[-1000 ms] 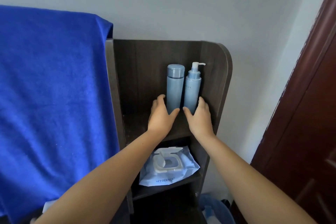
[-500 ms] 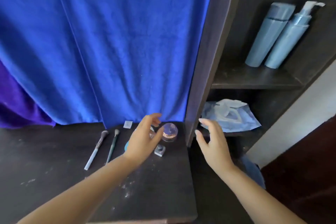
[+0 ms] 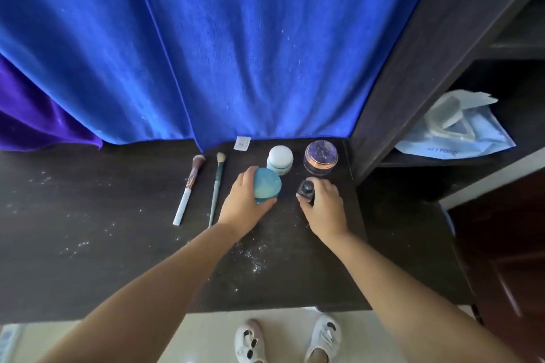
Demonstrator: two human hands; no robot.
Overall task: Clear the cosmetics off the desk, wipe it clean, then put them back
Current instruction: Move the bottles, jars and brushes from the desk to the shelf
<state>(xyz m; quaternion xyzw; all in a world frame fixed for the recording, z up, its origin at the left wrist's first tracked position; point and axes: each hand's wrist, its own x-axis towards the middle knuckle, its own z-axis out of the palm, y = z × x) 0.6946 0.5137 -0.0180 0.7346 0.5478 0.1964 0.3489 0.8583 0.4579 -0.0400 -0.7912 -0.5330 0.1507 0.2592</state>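
Note:
On the dark desk [image 3: 88, 244], speckled with white powder, my left hand [image 3: 241, 206] grips a light blue round jar [image 3: 267, 188]. My right hand [image 3: 323, 206] is closed around a small dark bottle with a black cap [image 3: 306, 188]. Just behind them stand a white jar [image 3: 280, 160] and a jar with a purple glittery lid [image 3: 321, 157]. Left of my hands lie two makeup brushes, one with a white handle [image 3: 188, 190] and one with a green handle [image 3: 216, 188].
A blue cloth [image 3: 221, 47] hangs behind the desk, with a purple cloth [image 3: 38, 118] at the left. A dark shelf unit [image 3: 418, 47] stands to the right, holding a pack of wet wipes [image 3: 455, 130]. My feet in white shoes [image 3: 289, 339] show below the desk edge.
The view has dropped from the shelf to the desk. Both hands left the two blue bottles on the shelf, moved down, and closed on the blue jar and the small dark bottle.

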